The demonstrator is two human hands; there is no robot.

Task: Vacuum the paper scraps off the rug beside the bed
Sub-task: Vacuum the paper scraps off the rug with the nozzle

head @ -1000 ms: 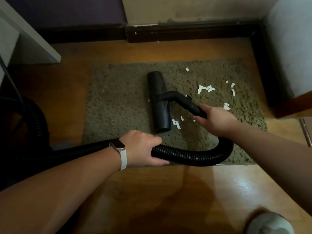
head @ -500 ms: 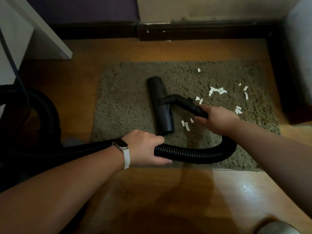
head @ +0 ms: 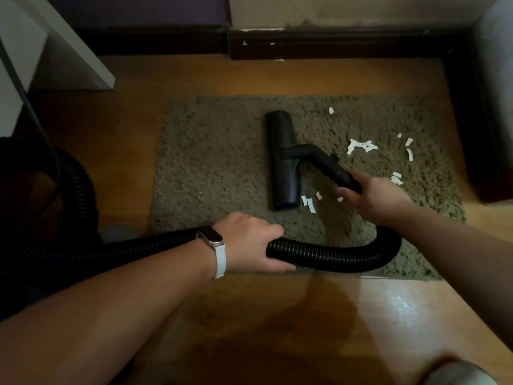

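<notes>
Left grip (head: 247,245) is clenched round the hose (head: 333,255) at the rug's (head: 208,176) near edge; right grip (head: 374,198) grasps the tube (head: 327,162) joining the nozzle (head: 283,159), which lies flat mid-rug; scraps (head: 361,146) lie scattered on the rug to its right, some just beside its near end.

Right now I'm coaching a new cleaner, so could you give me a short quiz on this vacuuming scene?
1. True or false: the left hand grips the ribbed hose.
2. Most paper scraps lie on which side of the nozzle head? A) the person's left B) the person's right
3. What does the right hand hold?
Key: 1 true; 2 B; 3 the nozzle's neck.
</notes>
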